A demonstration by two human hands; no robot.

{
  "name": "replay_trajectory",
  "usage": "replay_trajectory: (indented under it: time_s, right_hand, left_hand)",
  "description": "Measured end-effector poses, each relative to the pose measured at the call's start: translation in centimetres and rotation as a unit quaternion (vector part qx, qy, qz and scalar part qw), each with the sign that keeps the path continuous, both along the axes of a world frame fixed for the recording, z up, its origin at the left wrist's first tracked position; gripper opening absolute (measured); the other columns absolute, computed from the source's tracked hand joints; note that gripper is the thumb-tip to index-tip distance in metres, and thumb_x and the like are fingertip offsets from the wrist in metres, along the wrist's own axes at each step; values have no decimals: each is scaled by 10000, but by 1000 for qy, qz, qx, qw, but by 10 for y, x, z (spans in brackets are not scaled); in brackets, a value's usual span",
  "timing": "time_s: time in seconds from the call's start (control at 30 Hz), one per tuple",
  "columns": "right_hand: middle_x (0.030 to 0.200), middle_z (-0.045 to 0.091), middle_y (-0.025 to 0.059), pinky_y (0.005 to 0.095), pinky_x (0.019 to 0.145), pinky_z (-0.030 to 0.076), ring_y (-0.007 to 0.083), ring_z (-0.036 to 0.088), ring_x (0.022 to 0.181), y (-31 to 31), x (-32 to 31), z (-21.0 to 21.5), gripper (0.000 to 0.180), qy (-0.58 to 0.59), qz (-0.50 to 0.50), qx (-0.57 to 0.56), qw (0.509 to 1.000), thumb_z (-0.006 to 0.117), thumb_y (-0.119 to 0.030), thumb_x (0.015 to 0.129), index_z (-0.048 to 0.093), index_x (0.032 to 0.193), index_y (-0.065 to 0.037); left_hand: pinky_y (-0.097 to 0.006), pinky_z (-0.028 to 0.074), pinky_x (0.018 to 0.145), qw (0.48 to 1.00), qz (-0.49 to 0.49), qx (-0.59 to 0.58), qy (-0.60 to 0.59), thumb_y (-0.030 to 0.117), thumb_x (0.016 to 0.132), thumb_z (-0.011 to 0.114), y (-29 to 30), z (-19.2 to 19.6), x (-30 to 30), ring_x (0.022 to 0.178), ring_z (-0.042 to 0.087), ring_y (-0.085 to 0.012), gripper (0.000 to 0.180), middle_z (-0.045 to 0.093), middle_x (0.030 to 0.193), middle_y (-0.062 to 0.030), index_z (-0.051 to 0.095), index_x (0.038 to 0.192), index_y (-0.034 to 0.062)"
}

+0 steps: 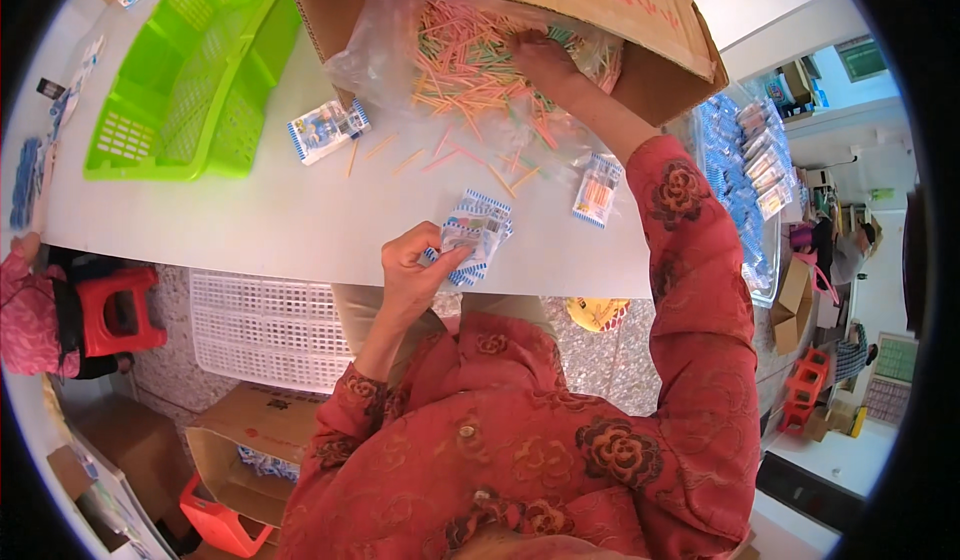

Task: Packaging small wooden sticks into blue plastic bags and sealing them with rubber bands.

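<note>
My left hand is at the table's near edge, thumb and fingers closed on a small stack of blue-and-white packets. My right hand reaches into an open cardboard box lined with a clear plastic bag. It rests among many thin pink, yellow and green sticks, and its fingertips are hidden there. Some loose sticks have spilled onto the table. One filled packet lies left of the box mouth, and another packet lies near my right forearm.
A green plastic basket stands left on the white table. At right, a clear tray holds many blue packets. Below the table edge are a white crate, a cardboard box and red stools. Other people are at both sides.
</note>
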State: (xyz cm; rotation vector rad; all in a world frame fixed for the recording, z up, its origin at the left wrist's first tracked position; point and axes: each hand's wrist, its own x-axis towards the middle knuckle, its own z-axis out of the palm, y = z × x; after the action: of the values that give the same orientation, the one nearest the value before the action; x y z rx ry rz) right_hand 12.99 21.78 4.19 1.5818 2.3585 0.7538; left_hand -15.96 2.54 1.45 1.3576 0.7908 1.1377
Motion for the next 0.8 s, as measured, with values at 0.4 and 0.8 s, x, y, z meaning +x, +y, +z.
replay_trajectory:
  time_s: [0.4, 0.8]
  right_hand:
    - [902, 628, 131, 304, 726, 512, 246, 610, 887, -9, -3, -12, 263, -36, -19, 57, 998, 578, -73, 732, 595, 977, 20]
    - [910, 589, 100, 314, 732, 541, 248, 604, 929, -9, 24, -9, 270, -42, 59, 45, 996, 569, -90, 725, 559, 987, -24]
  left_hand:
    - [-219, 373, 553, 999, 16, -31, -15, -33, 731, 714, -5, -3, -2, 608, 494, -68, 143, 571, 661, -21, 588, 670, -7]
    - [-214, 388, 569, 999, -8, -47, -9, -20, 747, 712, -9, 5, 2, 630, 505, -60, 121, 582, 685, -15, 604, 692, -15]
